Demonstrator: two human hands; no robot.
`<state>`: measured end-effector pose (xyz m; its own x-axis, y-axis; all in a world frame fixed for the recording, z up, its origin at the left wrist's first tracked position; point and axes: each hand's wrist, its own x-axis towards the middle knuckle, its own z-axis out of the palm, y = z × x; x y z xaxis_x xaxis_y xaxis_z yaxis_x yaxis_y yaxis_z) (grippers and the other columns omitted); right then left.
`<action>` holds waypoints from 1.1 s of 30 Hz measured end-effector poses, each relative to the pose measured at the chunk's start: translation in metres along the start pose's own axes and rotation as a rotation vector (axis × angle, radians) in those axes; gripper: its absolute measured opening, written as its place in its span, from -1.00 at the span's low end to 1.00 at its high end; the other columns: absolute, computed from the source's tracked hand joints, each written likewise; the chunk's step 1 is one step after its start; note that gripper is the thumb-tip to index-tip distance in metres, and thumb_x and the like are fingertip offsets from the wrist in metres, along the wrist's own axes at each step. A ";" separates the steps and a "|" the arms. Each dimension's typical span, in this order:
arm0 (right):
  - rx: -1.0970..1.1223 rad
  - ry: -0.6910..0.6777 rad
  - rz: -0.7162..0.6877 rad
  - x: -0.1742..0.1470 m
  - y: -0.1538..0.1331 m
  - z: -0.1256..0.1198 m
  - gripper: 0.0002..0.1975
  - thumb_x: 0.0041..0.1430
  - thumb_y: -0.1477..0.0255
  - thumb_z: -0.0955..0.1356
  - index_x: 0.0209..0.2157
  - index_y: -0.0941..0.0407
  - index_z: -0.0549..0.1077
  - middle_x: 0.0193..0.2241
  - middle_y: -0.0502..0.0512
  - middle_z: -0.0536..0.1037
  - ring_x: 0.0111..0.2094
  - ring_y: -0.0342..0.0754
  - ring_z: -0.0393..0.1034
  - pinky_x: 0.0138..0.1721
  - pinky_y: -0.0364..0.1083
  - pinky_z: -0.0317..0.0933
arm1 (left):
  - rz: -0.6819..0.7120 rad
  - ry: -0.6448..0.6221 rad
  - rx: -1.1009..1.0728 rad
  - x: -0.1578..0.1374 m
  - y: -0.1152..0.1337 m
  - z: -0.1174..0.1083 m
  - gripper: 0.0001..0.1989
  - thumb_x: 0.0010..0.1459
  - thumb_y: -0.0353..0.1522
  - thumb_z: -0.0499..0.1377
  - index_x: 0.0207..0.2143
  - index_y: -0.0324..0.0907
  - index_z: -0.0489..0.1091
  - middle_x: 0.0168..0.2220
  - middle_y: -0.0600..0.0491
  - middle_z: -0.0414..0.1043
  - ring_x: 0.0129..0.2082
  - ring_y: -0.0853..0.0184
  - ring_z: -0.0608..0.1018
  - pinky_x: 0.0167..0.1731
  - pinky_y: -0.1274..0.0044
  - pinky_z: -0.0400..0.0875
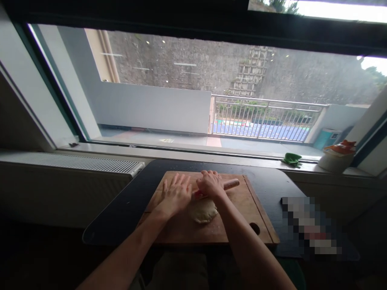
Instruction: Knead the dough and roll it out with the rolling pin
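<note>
dough (204,212) mid cutting board (249,203), near-edge side of rolling pin (232,184) | pin slants toward board's far right corner | right hand (211,184) curled round it, looks nearer | left hand (177,194) flat, fingers spread, pin contact? can't tell

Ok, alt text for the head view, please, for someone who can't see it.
The right hand lies over a rolling pin at the far edge of some dough on a board; the left hand is spread alongside. The board sits on a dark table by a window.
</note>
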<state>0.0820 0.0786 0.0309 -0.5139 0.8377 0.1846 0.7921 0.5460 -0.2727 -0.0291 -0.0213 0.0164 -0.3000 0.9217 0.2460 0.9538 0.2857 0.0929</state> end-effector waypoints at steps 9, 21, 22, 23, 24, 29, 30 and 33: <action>-0.002 0.058 -0.019 -0.006 0.002 -0.003 -0.61 0.19 0.28 0.13 -0.07 0.11 0.40 -0.10 0.20 0.44 0.00 0.09 0.17 -0.02 0.03 0.02 | -0.056 -0.070 -0.060 0.005 0.000 0.000 -0.47 0.23 -0.20 -0.22 0.21 -0.17 0.07 0.25 -0.05 0.03 0.25 0.08 0.05 0.15 0.08 -0.09; 0.029 0.068 -0.013 0.002 0.002 0.005 -0.64 0.18 0.30 0.15 -0.09 0.08 0.41 -0.11 0.18 0.45 -0.01 0.07 0.19 -0.05 0.00 0.06 | -0.002 -0.019 -0.036 0.015 -0.003 0.006 -0.50 0.23 -0.23 -0.20 0.19 -0.13 0.11 0.23 -0.02 0.09 0.24 0.10 0.06 0.16 0.10 -0.10; 0.030 0.102 -0.025 -0.008 0.004 0.004 -0.64 0.19 0.29 0.14 -0.09 0.07 0.41 -0.11 0.17 0.45 0.00 0.06 0.17 -0.03 0.00 0.04 | 0.017 -0.018 -0.042 0.006 0.002 0.003 -0.50 0.23 -0.23 -0.20 0.18 -0.12 0.12 0.22 -0.02 0.10 0.24 0.10 0.06 0.16 0.09 -0.11; 0.030 0.132 -0.035 -0.017 0.006 0.003 -0.64 0.20 0.29 0.13 -0.09 0.06 0.41 -0.11 0.16 0.45 0.01 0.05 0.16 -0.02 0.00 0.03 | 0.025 -0.023 -0.051 -0.002 0.006 0.000 -0.51 0.23 -0.24 -0.20 0.18 -0.10 0.13 0.22 -0.01 0.11 0.24 0.11 0.06 0.16 0.09 -0.10; 0.026 0.150 -0.039 -0.023 0.007 0.002 -0.64 0.20 0.29 0.13 -0.09 0.06 0.41 -0.10 0.15 0.44 0.02 0.05 0.15 -0.01 0.01 0.02 | 0.027 -0.040 -0.063 -0.007 0.008 -0.003 -0.52 0.24 -0.24 -0.21 0.17 -0.09 0.14 0.21 0.00 0.12 0.24 0.12 0.07 0.15 0.10 -0.09; 0.019 0.065 0.003 -0.009 0.004 -0.001 -0.63 0.18 0.29 0.14 -0.11 0.08 0.44 -0.12 0.17 0.46 0.00 0.08 0.17 -0.04 0.01 0.06 | -0.039 -0.134 -0.117 0.012 0.004 -0.005 -0.51 0.23 -0.21 -0.22 0.16 -0.08 0.13 0.22 -0.01 0.11 0.22 0.10 0.11 0.12 0.04 -0.06; 0.017 0.032 0.015 0.000 0.002 0.000 -0.63 0.17 0.29 0.14 -0.11 0.09 0.44 -0.12 0.18 0.46 0.00 0.08 0.18 -0.06 0.01 0.07 | -0.048 -0.130 -0.117 0.021 0.000 -0.003 -0.51 0.23 -0.20 -0.23 0.15 -0.09 0.14 0.21 -0.03 0.12 0.21 0.09 0.12 0.11 0.04 -0.04; 0.009 -0.028 0.041 0.028 -0.002 0.002 -0.62 0.15 0.31 0.17 -0.09 0.13 0.43 -0.12 0.23 0.46 -0.02 0.11 0.20 -0.08 0.02 0.09 | -0.106 -0.112 -0.090 0.051 -0.012 0.006 -0.51 0.22 -0.19 -0.23 0.10 -0.14 0.20 0.17 -0.08 0.18 0.20 0.09 0.16 0.11 0.11 0.02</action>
<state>0.0654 0.1008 0.0342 -0.4905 0.8590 0.1465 0.8097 0.5114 -0.2879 -0.0554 0.0233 0.0223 -0.3901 0.9127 0.1213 0.9104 0.3626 0.1993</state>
